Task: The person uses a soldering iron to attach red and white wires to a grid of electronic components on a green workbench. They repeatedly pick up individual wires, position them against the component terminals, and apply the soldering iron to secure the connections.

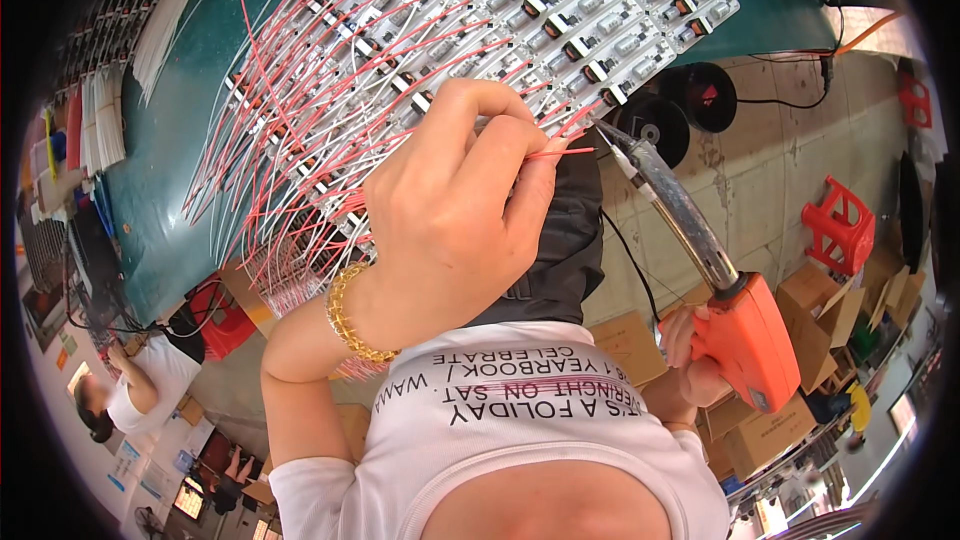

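Clearly lettered white shirt (500, 415); left hand (460, 185) pinches red wire (574, 151).

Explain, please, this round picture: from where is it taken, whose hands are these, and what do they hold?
There is no robot here: these are a person's bare hands, seen from above by a fisheye camera worn on the head, which bends straight edges. On the dark green table lie rows of small silver-white circuit boards, partly covered by many thin red and white wires. The left hand pinches one thin red wire. The right hand holds a red-orange, pistol-shaped tool with a metal barrel, probably a soldering gun; its tip is near the boards.
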